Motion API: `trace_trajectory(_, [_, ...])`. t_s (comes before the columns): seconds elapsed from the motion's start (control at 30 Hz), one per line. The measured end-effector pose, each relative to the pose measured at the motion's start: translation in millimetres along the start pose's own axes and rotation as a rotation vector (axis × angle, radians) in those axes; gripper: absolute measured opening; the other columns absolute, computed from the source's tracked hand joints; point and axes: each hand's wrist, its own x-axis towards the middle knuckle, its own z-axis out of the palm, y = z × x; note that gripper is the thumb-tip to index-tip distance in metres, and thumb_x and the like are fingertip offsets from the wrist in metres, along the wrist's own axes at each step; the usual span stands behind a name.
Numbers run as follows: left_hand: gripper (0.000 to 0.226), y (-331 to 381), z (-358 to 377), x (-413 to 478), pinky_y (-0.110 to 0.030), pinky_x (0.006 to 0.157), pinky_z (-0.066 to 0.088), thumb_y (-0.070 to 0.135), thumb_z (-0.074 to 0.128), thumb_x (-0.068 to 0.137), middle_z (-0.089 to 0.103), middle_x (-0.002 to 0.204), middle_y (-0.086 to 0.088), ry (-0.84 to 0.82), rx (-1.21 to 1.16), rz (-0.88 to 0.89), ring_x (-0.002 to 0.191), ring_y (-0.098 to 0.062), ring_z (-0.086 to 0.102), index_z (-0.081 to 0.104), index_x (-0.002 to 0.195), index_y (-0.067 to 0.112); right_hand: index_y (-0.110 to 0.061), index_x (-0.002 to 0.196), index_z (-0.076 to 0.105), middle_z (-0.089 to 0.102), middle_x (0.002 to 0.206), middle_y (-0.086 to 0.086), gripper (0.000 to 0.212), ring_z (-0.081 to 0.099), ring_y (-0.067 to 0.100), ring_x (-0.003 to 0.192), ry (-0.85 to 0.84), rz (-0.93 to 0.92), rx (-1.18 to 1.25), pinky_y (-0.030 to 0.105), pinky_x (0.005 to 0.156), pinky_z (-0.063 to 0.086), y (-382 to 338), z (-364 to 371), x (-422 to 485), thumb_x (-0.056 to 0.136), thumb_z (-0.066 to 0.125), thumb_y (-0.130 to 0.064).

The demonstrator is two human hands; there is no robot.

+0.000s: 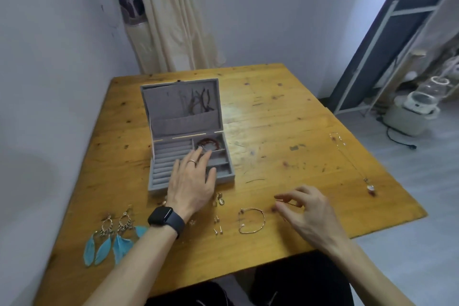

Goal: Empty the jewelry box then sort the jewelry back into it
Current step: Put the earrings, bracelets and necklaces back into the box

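Note:
A grey velvet jewelry box point(159, 156) stands open on the wooden table point(285, 117), its lid upright with dark cords in the lid pocket. A red bead bracelet point(208, 143) lies in the box's back right compartment. My left hand point(191, 181), with a ring and a black watch, lies flat over the box's front, fingertips near the bracelet. My right hand point(305, 208) hovers over the table to the right, thumb and fingers pinched around something thin that I cannot make out. A gold chain bracelet point(251, 220) lies just left of it.
Two blue feather earrings point(109, 241) lie at the table's front left. Small stud earrings point(217, 225) and drop earrings point(219, 199) lie in front of the box. A thin pendant necklace point(352, 159) stretches along the right side. A wall is close on the left.

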Motion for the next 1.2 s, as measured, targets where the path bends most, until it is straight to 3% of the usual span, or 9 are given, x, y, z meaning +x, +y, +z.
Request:
trace_trajectory(0.1, [0.055, 19.3, 5.0, -4.1, -0.05, 0.121, 0.02, 0.045, 0.036, 0.102, 0.03, 0.16, -0.004, -0.02, -0.006, 0.038, 0.149, -0.021, 0.023, 0.033, 0.153, 0.025, -0.043, 0.103, 0.074, 0.058, 0.096, -0.019, 0.033, 0.049, 0.003, 0.096, -0.035, -0.085, -0.07, 0.022, 0.08, 0.047, 0.1, 14.6, -11.5, 0.083, 0.058, -0.064])
trace_trajectory(0.23, [0.054, 27.9, 12.2, -9.0, -0.049, 0.122, 0.017, 0.045, 0.034, 0.103, 0.027, 0.161, -0.004, -0.058, -0.07, -0.005, 0.15, -0.021, 0.021, 0.032, 0.153, 0.026, -0.04, 0.103, 0.075, 0.057, 0.101, -0.019, 0.035, 0.043, 0.003, 0.098, -0.092, -0.203, -0.154, 0.026, 0.08, 0.05, -4.7, 28.1, -22.7, 0.085, 0.054, -0.062])
trace_trajectory(0.5, [0.053, 20.3, 19.1, -17.3, -0.042, 0.123, 0.016, 0.044, 0.034, 0.104, 0.032, 0.16, -0.005, -0.044, -0.072, -0.006, 0.149, -0.022, 0.024, 0.034, 0.153, 0.024, -0.028, 0.109, 0.075, 0.063, 0.11, -0.01, 0.036, 0.05, 0.013, 0.098, 0.071, -0.327, -0.192, 0.027, 0.079, 0.051, -8.5, 46.4, -64.3, 0.089, 0.063, -0.056])
trace_trajectory(0.63, [0.052, 20.7, 16.7, -17.7, -0.044, 0.122, 0.018, 0.043, 0.036, 0.104, 0.032, 0.159, -0.006, -0.029, -0.106, -0.01, 0.148, -0.022, 0.025, 0.036, 0.152, 0.023, -0.024, 0.101, 0.077, 0.066, 0.112, -0.008, 0.039, 0.053, 0.013, 0.096, 0.099, -0.428, -0.155, 0.019, 0.082, 0.049, -4.2, 49.3, -73.8, 0.09, 0.065, -0.059])
trace_trajectory(0.87, [0.051, 20.4, 11.7, -16.9, -0.046, 0.121, 0.022, 0.042, 0.038, 0.104, 0.033, 0.159, -0.006, -0.033, -0.193, -0.027, 0.148, -0.023, 0.026, 0.037, 0.151, 0.023, -0.014, 0.089, 0.074, 0.069, 0.102, -0.003, 0.013, 0.058, 0.02, 0.087, 0.154, -0.606, -0.142, 0.026, 0.073, 0.05, -2.9, 55.9, -81.4, 0.096, 0.068, -0.022])
trace_trajectory(1.07, [0.051, 10.7, 0.6, -20.4, -0.045, 0.12, 0.025, 0.041, 0.04, 0.103, 0.036, 0.158, -0.004, -0.01, -0.244, -0.028, 0.147, -0.021, 0.029, 0.04, 0.151, 0.022, -0.015, 0.093, 0.072, 0.07, 0.092, -0.008, 0.02, 0.059, 0.014, 0.085, 0.079, -0.433, 0.023, 0.026, 0.073, 0.05, -20.8, 43.7, -71.0, 0.097, 0.064, -0.033])
trace_trajectory(1.2, [0.052, -10.3, -5.3, -21.6, -0.047, 0.119, 0.027, 0.042, 0.038, 0.103, 0.039, 0.156, -0.006, -0.017, -0.2, -0.054, 0.146, -0.023, 0.031, 0.04, 0.15, 0.021, -0.015, 0.094, 0.073, 0.071, 0.089, -0.01, 0.015, 0.064, 0.006, 0.079, 0.039, -0.319, 0.204, 0.021, 0.07, 0.05, -43.5, 28.4, -37.5, 0.092, 0.07, -0.03])
